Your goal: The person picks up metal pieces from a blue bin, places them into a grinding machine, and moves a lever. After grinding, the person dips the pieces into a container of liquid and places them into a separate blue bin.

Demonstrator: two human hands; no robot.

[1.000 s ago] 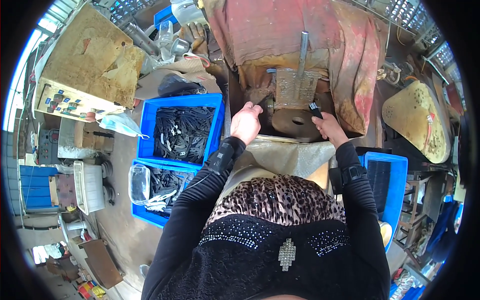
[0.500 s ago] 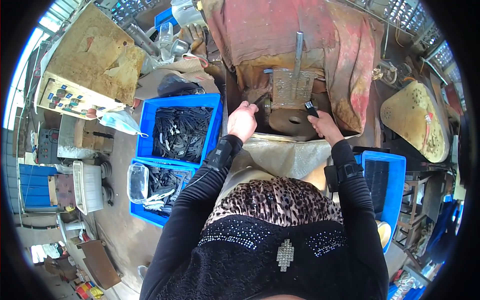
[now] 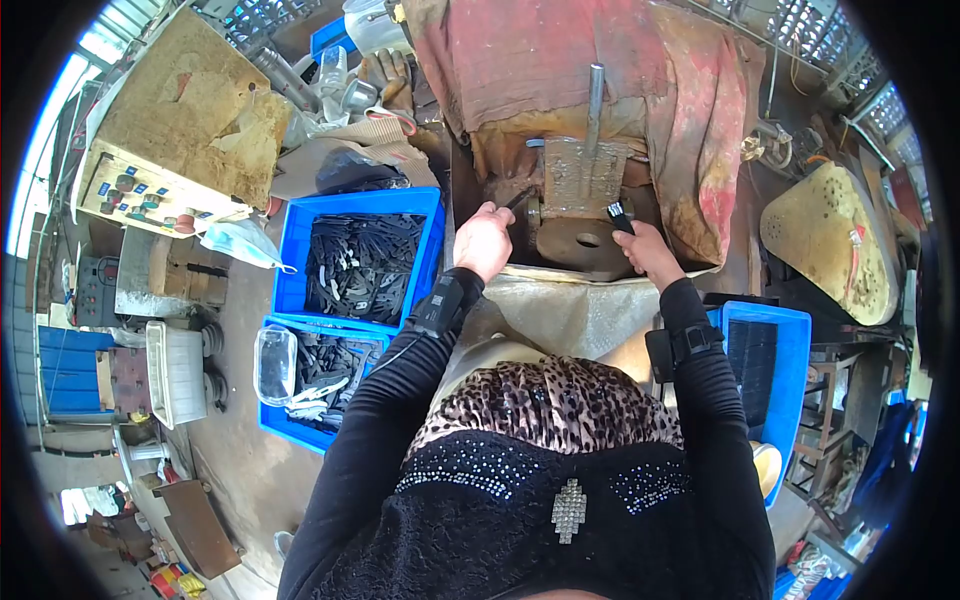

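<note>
My left hand is closed round a thin dark strip, whose tip points up and right beside a rusty metal block. My right hand grips a small black brush-like tool with a pale, bristly-looking end raised at the right of the block. Between the hands lies a flat brown round disc with a hole in it. Both hands are over the near rim of the machine's tray, close to the disc. My fingers partly hide what they hold.
Two blue crates of dark strips stand at the left, one with a clear plastic container on it. Another blue crate is at the right. Behind the block rises a metal rod before a stained red cloth. A control box stands far left.
The brush-like tool has tilted a little, so its pale end shows more and sits slightly further left. My left hand has hardly moved.
</note>
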